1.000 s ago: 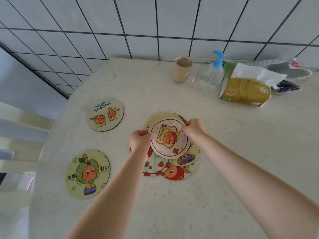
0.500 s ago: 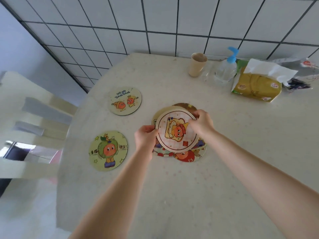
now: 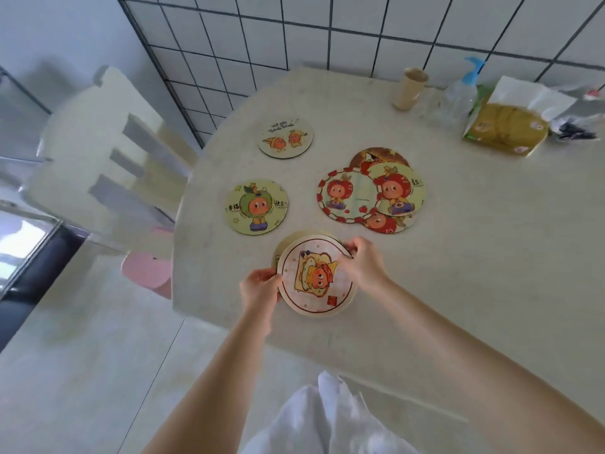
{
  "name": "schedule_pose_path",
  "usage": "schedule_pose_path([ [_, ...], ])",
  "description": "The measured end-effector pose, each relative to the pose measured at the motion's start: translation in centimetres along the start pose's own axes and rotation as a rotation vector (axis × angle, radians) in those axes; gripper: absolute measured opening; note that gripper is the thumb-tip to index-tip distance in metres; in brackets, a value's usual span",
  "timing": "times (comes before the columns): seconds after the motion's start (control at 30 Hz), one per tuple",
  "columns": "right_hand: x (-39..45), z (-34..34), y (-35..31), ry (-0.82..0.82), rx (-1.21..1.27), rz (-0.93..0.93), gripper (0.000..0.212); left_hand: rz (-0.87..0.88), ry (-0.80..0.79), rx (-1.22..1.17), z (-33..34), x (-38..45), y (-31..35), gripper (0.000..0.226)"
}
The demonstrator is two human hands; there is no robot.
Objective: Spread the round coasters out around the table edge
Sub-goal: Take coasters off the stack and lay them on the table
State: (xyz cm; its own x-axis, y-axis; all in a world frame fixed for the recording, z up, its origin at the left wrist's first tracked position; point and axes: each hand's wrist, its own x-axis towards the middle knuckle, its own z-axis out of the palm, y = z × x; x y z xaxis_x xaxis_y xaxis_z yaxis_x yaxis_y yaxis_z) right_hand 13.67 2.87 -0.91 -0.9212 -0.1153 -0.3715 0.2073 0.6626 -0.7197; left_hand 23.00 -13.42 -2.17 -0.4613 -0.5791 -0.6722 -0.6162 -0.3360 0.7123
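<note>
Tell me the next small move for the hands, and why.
Probably set the toast coaster flat at the near table edge and let go. Both the left hand and right hand hold it there, below the green coaster, continuing the row along the edge.

white tiled wall (image 3: 327, 24), pale chair (image 3: 108, 152), tiled floor (image 3: 82, 371)

The pale table (image 3: 458, 273) bears two separate coasters (image 3: 256, 207), a coaster pile (image 3: 370, 194), cup (image 3: 410, 89).
</note>
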Motion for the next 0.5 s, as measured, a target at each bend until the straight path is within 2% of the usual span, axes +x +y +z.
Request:
schedule_pose_path([
  [0.23,-3.8,4.5,0.9,-0.003,0.004,0.07,0.015,-0.05,0.036,-0.004,-4.3,-1.4,-4.3,0.019],
  [0.37,-4.8,4.7,1.2,0.014,0.025,0.098,0.014,-0.026,0.057,-0.006,-4.7,-2.0,-5.3,0.009],
  [0.5,-5.8,3.7,1.3,-0.002,0.044,0.125,0.015,-0.003,0.043,-0.036,-4.5,-2.6,-5.3,0.01],
])
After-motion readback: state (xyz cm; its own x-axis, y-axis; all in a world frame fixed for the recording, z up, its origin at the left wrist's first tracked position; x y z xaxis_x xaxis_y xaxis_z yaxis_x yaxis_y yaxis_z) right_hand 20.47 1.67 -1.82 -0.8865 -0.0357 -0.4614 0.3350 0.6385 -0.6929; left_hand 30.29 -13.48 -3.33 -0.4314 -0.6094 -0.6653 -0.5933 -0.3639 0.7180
